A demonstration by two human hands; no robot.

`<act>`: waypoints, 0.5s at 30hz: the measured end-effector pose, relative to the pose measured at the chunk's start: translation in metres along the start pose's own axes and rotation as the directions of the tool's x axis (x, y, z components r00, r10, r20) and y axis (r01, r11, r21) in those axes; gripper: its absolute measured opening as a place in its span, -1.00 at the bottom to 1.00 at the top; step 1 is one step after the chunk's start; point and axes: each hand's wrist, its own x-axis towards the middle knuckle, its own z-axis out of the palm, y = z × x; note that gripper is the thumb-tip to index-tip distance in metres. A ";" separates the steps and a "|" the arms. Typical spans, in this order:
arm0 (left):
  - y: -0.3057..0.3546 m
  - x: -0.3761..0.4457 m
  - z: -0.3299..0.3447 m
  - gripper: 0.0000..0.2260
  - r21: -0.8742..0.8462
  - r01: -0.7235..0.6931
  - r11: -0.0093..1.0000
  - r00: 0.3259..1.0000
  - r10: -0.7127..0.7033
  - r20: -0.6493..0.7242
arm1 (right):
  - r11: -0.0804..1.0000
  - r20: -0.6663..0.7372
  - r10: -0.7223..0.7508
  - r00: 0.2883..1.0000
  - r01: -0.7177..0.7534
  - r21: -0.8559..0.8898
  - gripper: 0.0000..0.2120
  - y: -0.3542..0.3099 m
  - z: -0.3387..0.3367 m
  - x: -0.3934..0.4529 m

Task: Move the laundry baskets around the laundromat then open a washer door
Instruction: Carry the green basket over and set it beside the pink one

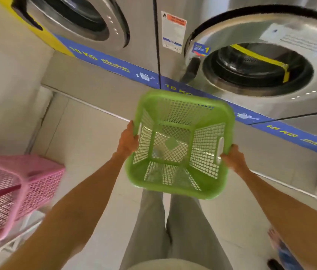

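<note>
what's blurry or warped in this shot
Head view: the pink basket at the left edge is smeared by motion blur; the green basket is fairly sharp; the wide lens bends the washers and the blue strip; soft glare on the steel.

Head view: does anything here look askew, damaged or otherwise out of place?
Two things stand out. The pink baskets at the left sit tilted and nested crookedly rather than flat. The right washer has yellow tape across its door glass. The green basket, held by the left hand and right hand, looks intact and empty.
</note>
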 end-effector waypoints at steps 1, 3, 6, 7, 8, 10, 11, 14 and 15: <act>-0.011 -0.018 -0.007 -0.41 -0.027 0.045 0.999 0.999 -0.045 -0.015 | 0.999 0.027 -0.025 0.999 0.025 -0.021 -0.51 -0.007 0.001 -0.008; -0.035 -0.059 -0.025 -0.41 -0.087 0.118 0.989 0.991 -0.123 -0.057 | 0.992 0.091 -0.097 0.991 0.104 -0.071 -0.50 -0.025 0.008 -0.027; -0.069 -0.114 -0.048 -0.41 -0.175 0.207 0.962 0.968 -0.228 -0.109 | 0.962 0.149 -0.223 0.964 0.242 -0.127 -0.51 -0.056 0.017 -0.049; -0.081 -0.136 -0.059 -0.41 -0.214 0.245 0.946 0.951 -0.278 -0.137 | 0.945 0.184 -0.261 0.948 0.289 -0.151 -0.51 -0.072 0.022 -0.057; -0.097 -0.156 -0.068 -0.41 -0.245 0.274 0.930 0.933 -0.318 -0.167 | 0.928 0.215 -0.295 0.931 0.332 -0.167 -0.50 -0.091 0.026 -0.065; -0.125 -0.195 -0.087 -0.41 -0.302 0.324 0.896 0.897 -0.393 -0.202 | 0.859 0.285 -0.390 0.876 0.457 -0.229 -0.51 -0.141 0.037 -0.084; -0.138 -0.213 -0.098 -0.41 -0.332 0.350 0.876 0.877 -0.431 -0.213 | 0.815 0.320 -0.429 0.845 0.515 -0.268 -0.52 -0.166 0.044 -0.094; -0.178 -0.259 -0.130 -0.40 -0.434 0.379 0.817 0.809 -0.520 -0.274 | 0.655 0.436 -0.518 0.736 0.669 -0.351 -0.54 -0.245 0.072 -0.126; -0.190 -0.274 -0.140 -0.40 -0.463 0.371 0.805 0.791 -0.536 -0.297 | 0.599 0.461 -0.545 0.700 0.710 -0.369 -0.56 -0.272 0.081 -0.139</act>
